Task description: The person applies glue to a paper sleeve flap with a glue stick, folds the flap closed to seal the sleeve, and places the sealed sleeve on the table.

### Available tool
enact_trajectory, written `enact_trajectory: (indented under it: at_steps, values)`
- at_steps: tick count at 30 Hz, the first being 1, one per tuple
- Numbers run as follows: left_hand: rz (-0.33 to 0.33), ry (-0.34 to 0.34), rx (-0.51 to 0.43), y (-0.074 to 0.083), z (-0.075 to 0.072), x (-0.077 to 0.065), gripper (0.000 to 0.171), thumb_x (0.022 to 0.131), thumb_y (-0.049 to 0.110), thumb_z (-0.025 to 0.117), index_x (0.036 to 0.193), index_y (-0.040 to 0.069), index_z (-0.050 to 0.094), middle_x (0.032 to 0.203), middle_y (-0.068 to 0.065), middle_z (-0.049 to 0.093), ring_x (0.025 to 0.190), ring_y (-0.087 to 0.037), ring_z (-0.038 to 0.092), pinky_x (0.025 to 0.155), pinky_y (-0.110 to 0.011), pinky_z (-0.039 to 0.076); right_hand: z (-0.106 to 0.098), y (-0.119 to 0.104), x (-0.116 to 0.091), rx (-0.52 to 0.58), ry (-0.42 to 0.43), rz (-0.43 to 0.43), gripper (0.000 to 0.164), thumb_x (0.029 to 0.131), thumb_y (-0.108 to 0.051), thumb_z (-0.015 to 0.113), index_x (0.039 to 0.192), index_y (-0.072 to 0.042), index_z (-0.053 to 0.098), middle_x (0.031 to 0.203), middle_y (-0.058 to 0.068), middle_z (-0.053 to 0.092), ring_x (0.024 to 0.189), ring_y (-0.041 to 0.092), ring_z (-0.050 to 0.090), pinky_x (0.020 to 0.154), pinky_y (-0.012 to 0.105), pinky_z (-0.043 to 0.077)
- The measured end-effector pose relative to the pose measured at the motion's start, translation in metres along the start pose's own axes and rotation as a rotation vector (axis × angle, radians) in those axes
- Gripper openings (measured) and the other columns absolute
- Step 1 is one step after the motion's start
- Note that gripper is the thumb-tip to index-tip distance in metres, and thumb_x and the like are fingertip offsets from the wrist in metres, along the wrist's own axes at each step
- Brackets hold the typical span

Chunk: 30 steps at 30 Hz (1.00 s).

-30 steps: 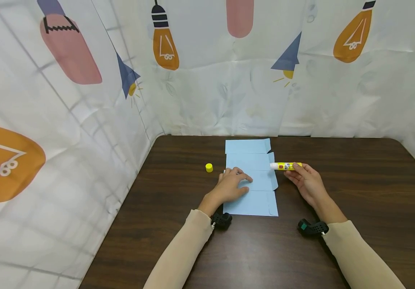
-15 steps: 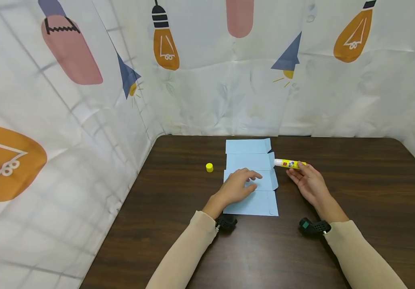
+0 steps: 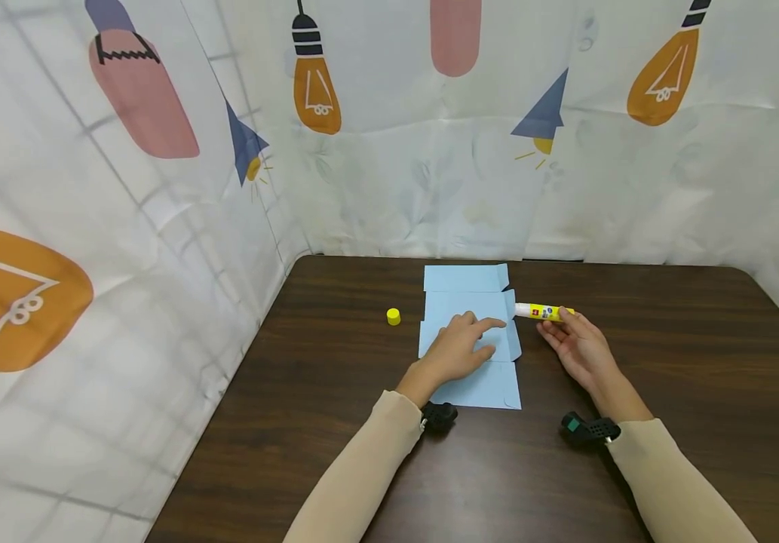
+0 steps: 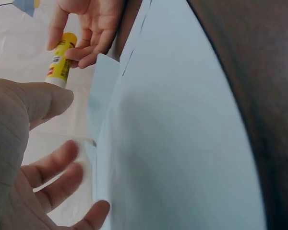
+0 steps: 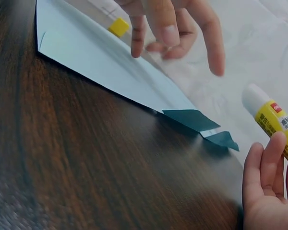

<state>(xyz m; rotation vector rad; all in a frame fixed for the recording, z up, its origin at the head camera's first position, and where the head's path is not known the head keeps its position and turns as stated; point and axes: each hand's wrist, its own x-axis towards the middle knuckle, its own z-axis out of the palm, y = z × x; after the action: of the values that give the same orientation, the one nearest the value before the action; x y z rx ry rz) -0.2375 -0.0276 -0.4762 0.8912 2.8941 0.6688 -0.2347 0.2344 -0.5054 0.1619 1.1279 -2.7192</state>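
left grip (image 3: 458,350) | moved right across blue card (image 3: 480,386) (nearer glue stick (image 3: 538,311)) | glue stick slightly right

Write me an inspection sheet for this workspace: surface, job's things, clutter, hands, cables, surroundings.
Surface: dark wood-grain table.
Job's things: light blue paper with creases and side flaps, spread on the table; glue stick, uncapped; yellow cap on the table, left of the paper.
Clutter: nothing seen.
Hands: left hand over the paper, contact unclear; right hand holds the glue stick by the paper's right edge.
Cables: nothing seen.
Surroundings: white patterned cloth behind the table and along its left.
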Motion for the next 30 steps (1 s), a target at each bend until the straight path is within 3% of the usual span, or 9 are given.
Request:
enact_trajectory:
  at_steps: [3, 8, 11, 14, 16, 20, 22, 25, 30]
  values:
    - [0.005, -0.014, 0.005, 0.002, 0.002, 0.006, 0.046, 0.103, 0.037, 0.058, 0.149, 0.039, 0.05, 0.109, 0.0, 0.06, 0.093, -0.012, 0.052, 0.074, -0.027, 0.043, -0.001, -0.001, 0.0, 0.022, -0.015, 0.004, 0.012, 0.104, -0.017, 0.057, 0.114, -0.012, 0.052, 0.118, 0.003, 0.059, 0.098, 0.015, 0.063, 0.096, 0.03, 0.057]
    - [0.033, -0.043, -0.06, 0.005, 0.006, 0.015, 0.048, 0.104, 0.04, 0.057, 0.151, 0.035, 0.048, 0.127, 0.001, 0.067, 0.11, -0.013, 0.063, 0.088, -0.031, 0.053, -0.003, -0.001, 0.0, 0.066, -0.032, 0.008, 0.012, 0.105, -0.016, 0.056, 0.115, -0.012, 0.052, 0.115, 0.003, 0.062, 0.096, 0.016, 0.063, 0.095, 0.031, 0.057]
    - [0.049, -0.05, -0.097, 0.006, 0.007, 0.02, 0.048, 0.104, 0.041, 0.056, 0.151, 0.034, 0.049, 0.129, 0.002, 0.068, 0.111, -0.011, 0.064, 0.092, -0.031, 0.053, -0.003, -0.001, 0.0, 0.086, -0.047, 0.01, 0.01, 0.105, -0.015, 0.054, 0.114, -0.011, 0.053, 0.113, 0.004, 0.063, 0.096, 0.017, 0.063, 0.097, 0.032, 0.056]
    - [0.07, -0.049, -0.127, 0.007, 0.008, 0.024, 0.047, 0.105, 0.04, 0.055, 0.151, 0.031, 0.05, 0.106, 0.003, 0.071, 0.089, -0.009, 0.061, 0.08, -0.026, 0.05, -0.003, -0.001, 0.001, 0.105, -0.053, 0.013, 0.011, 0.105, -0.015, 0.055, 0.115, -0.011, 0.052, 0.113, 0.004, 0.063, 0.096, 0.017, 0.063, 0.098, 0.032, 0.056]
    - [0.081, -0.047, -0.142, 0.007, 0.008, 0.026, 0.046, 0.105, 0.039, 0.055, 0.15, 0.029, 0.052, 0.087, 0.004, 0.065, 0.075, -0.009, 0.053, 0.07, -0.024, 0.045, -0.003, -0.002, 0.001, 0.114, -0.054, 0.016, 0.013, 0.105, -0.016, 0.056, 0.116, -0.012, 0.051, 0.114, 0.004, 0.063, 0.096, 0.017, 0.063, 0.098, 0.032, 0.055]
    - [0.081, -0.071, -0.163, 0.007, 0.008, 0.03, 0.045, 0.105, 0.039, 0.055, 0.149, 0.028, 0.054, 0.072, 0.003, 0.054, 0.066, -0.01, 0.046, 0.064, -0.023, 0.04, -0.004, -0.002, 0.001, 0.128, -0.055, 0.025, 0.016, 0.105, -0.016, 0.056, 0.119, -0.011, 0.05, 0.114, 0.004, 0.063, 0.096, 0.017, 0.063, 0.098, 0.033, 0.055]
    - [0.079, -0.089, -0.154, 0.007, 0.009, 0.031, 0.045, 0.105, 0.04, 0.055, 0.148, 0.029, 0.055, 0.078, 0.003, 0.06, 0.07, -0.009, 0.048, 0.067, -0.023, 0.042, -0.004, -0.003, 0.001, 0.131, -0.055, 0.026, 0.019, 0.105, -0.017, 0.056, 0.122, -0.011, 0.049, 0.114, 0.005, 0.063, 0.096, 0.017, 0.063, 0.098, 0.032, 0.055]
    - [0.077, -0.107, -0.13, 0.008, 0.009, 0.032, 0.043, 0.106, 0.042, 0.054, 0.146, 0.03, 0.058, 0.1, 0.003, 0.073, 0.083, -0.008, 0.057, 0.075, -0.023, 0.046, -0.005, -0.003, 0.001, 0.14, -0.056, 0.03, 0.026, 0.105, -0.017, 0.056, 0.128, -0.011, 0.046, 0.115, 0.005, 0.062, 0.095, 0.017, 0.063, 0.099, 0.032, 0.055]
    - [0.065, -0.12, -0.104, 0.007, 0.01, 0.032, 0.04, 0.106, 0.043, 0.053, 0.142, 0.029, 0.063, 0.129, 0.005, 0.072, 0.111, -0.012, 0.066, 0.088, -0.027, 0.052, -0.006, -0.004, 0.001, 0.164, -0.053, 0.041, 0.029, 0.105, -0.017, 0.056, 0.131, -0.011, 0.044, 0.116, 0.006, 0.062, 0.096, 0.017, 0.062, 0.1, 0.032, 0.054]
